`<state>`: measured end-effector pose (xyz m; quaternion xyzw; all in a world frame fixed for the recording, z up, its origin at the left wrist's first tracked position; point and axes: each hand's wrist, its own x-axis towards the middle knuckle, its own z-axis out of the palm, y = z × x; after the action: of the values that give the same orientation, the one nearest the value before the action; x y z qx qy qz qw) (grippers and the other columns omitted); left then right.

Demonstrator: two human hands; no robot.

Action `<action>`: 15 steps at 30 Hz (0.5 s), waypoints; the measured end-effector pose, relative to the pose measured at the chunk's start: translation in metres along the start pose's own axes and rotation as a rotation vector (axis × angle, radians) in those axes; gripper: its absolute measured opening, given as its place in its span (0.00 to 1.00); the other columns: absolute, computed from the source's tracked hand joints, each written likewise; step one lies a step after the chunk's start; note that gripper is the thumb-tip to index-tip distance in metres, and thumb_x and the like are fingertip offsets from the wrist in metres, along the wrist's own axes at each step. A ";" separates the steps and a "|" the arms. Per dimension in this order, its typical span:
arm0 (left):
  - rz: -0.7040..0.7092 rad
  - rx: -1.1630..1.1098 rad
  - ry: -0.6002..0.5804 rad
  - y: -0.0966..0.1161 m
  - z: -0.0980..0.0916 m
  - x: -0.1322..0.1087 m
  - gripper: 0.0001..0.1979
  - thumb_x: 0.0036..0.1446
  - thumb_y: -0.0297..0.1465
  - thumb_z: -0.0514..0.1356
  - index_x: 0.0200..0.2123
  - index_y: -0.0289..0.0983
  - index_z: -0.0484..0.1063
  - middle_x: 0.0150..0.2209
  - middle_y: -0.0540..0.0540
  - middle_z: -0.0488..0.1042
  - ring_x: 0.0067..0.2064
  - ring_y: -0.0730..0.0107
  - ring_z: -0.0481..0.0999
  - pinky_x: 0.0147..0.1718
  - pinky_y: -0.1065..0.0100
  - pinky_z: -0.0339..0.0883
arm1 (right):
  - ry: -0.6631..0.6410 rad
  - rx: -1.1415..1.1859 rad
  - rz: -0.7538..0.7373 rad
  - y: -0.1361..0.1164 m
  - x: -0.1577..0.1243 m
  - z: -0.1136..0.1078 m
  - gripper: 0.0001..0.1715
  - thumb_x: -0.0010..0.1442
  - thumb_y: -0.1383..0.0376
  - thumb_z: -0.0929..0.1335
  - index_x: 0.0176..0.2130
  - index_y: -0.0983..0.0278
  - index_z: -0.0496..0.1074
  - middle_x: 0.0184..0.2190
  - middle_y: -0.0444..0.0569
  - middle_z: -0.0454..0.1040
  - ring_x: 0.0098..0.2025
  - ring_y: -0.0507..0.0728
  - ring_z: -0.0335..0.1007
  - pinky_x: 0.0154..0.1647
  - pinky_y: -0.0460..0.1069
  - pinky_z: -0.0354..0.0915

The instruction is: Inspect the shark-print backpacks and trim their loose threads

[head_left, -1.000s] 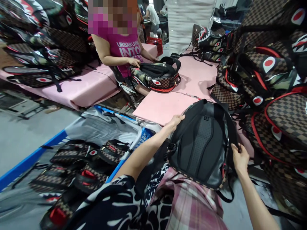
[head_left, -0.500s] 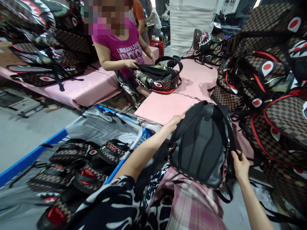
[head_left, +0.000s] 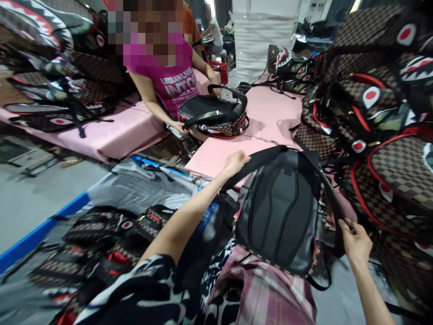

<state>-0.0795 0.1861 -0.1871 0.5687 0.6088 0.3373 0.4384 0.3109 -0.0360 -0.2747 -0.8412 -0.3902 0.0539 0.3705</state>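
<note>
A black backpack (head_left: 280, 207) with a padded back panel and checkered edges leans tilted on my lap, its top at the pink table's edge. My left hand (head_left: 237, 163) is closed around its left shoulder strap (head_left: 262, 158), pulled out to the side. With closed fingers, my right hand (head_left: 356, 241) grips the right shoulder strap (head_left: 333, 198), which is drawn away from the panel. A thin webbing tail (head_left: 323, 285) hangs in a loop by the lower right corner. The front of the backpack faces away and is hidden.
Checkered backpacks with red trim are piled on the right (head_left: 402, 167) and on a table at left (head_left: 61, 90). A blue-framed bin (head_left: 69, 210), lined with grey sheeting, holds several backpacks. Across the pink table (head_left: 216, 155), a person in a magenta shirt (head_left: 169, 72) handles another backpack (head_left: 216, 113).
Both hands have moved outward, spreading the shoulder straps away from the back panel. The other person's backpack has been turned so more of its black back shows.
</note>
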 end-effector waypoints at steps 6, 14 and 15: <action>0.558 0.720 0.010 -0.011 0.041 -0.035 0.09 0.59 0.29 0.50 0.38 0.36 0.69 0.46 0.38 0.70 0.48 0.57 0.67 0.47 0.59 0.58 | 0.064 -0.015 -0.482 -0.080 -0.052 0.005 0.17 0.58 0.57 0.63 0.46 0.59 0.70 0.40 0.54 0.71 0.41 0.61 0.69 0.38 0.52 0.63; 0.529 0.522 -0.227 -0.004 0.160 -0.016 0.16 0.59 0.25 0.46 0.48 0.37 0.66 0.53 0.41 0.64 0.56 0.63 0.59 0.54 0.61 0.53 | -0.237 -0.088 -0.728 -0.144 0.041 0.097 0.19 0.57 0.75 0.55 0.42 0.65 0.69 0.40 0.54 0.71 0.41 0.58 0.66 0.42 0.51 0.61; 0.471 0.519 -0.217 0.004 0.159 0.002 0.14 0.59 0.26 0.48 0.46 0.36 0.67 0.53 0.40 0.65 0.57 0.61 0.58 0.54 0.59 0.52 | -0.247 -0.202 -0.745 -0.143 0.064 0.100 0.20 0.56 0.76 0.55 0.42 0.66 0.69 0.39 0.54 0.71 0.41 0.58 0.66 0.42 0.51 0.60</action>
<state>0.0683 0.1748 -0.2453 0.8180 0.4766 0.2009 0.2518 0.2288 0.1263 -0.2386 -0.6618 -0.7130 -0.0221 0.2307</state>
